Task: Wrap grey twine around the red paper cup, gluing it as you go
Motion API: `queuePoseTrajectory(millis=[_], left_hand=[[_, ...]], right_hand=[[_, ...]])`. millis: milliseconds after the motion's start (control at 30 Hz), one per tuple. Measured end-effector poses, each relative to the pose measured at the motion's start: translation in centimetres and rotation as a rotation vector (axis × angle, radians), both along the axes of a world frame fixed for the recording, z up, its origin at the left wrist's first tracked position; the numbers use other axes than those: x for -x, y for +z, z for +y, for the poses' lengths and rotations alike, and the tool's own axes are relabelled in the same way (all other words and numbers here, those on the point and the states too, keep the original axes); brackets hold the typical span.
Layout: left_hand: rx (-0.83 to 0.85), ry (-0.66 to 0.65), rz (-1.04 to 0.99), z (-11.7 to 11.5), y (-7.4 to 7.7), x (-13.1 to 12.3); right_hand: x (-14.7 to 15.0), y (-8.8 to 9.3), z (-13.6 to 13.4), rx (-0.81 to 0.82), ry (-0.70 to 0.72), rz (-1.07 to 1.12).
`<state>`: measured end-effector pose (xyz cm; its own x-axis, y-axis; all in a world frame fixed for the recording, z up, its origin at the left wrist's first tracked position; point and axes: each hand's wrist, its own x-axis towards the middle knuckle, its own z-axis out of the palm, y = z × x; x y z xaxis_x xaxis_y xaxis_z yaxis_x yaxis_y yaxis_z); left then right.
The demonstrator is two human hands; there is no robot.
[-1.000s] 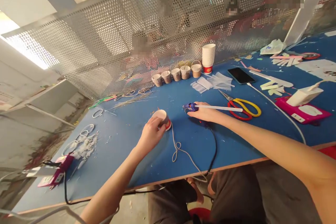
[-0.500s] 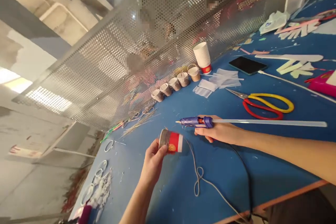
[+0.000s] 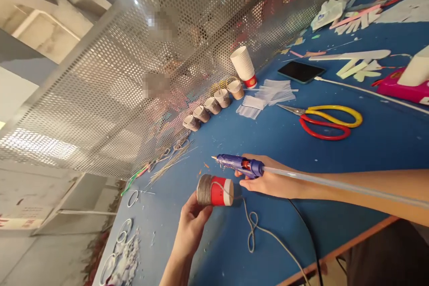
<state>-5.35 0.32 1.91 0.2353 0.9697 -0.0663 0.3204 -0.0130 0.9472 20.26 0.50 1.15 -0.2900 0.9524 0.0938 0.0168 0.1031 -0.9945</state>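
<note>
My left hand [image 3: 192, 223] is closed on a red and white paper cup [image 3: 221, 191] lying sideways, its closed end toward the left. Grey cord [image 3: 203, 190] is wound around the left part of the cup, and a loose length [image 3: 253, 228] trails over the table to the front edge. My right hand [image 3: 264, 178] grips a purple glue gun [image 3: 236, 164], its nozzle pointing left just above and beyond the cup, apart from it. A long clear glue stick [image 3: 318, 183] sticks out of the gun's back, over my right forearm.
Scissors [image 3: 328, 121] with red and yellow handles lie right on the blue table [image 3: 261, 138]. Several small cups [image 3: 212, 105] and a paper cup stack [image 3: 243, 65] line the perforated metal screen [image 3: 110, 98]. Clear strips [image 3: 268, 96] and a phone [image 3: 301, 71] lie nearby; a black cable [image 3: 310, 237] runs to the front.
The cup has turned in my left hand, showing the cord crossing its red band. The glue gun has shifted left and tilted, its nozzle nearer the cup. The camera view has shifted too.
</note>
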Motion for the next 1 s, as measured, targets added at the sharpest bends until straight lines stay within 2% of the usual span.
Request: queuePoseTrajectory(millis=[133, 333, 433, 600, 733, 800, 1000], left_hand=[[-0.013, 0.007, -0.019, -0.3, -0.2, 0.1], [-0.089, -0.045, 0.199, -0.5, 1.2, -0.9], [-0.136, -0.006, 0.227, -0.4, 1.4, -1.1], [-0.166, 0.012, 0.297, -0.1, 0.6, -0.5], [-0.405, 0.092, 0.525, 0.5, 0.0, -0.1], [-0.529, 0.098, 0.643, 0.8, -0.1, -0.2], [-0.882, -0.082, 0.842, 1.1, -0.3, -1.2]], right_hand=[[-0.1, -0.2, -0.2, -0.05, 0.034, -0.041], [-0.7, 0.6, -0.8, -0.061, 0.165, -0.145], [-0.8, 0.9, -1.1, -0.109, 0.147, -0.212], [-0.7, 0.1, -0.5, -0.137, 0.06, -0.244], [-0.7, -1.2, 1.1, -0.087, -0.083, -0.34], [-0.6, -1.9, 2.0, -0.114, -0.137, -0.387], [-0.2, -3.5, 3.0, -0.305, -0.217, -0.651]])
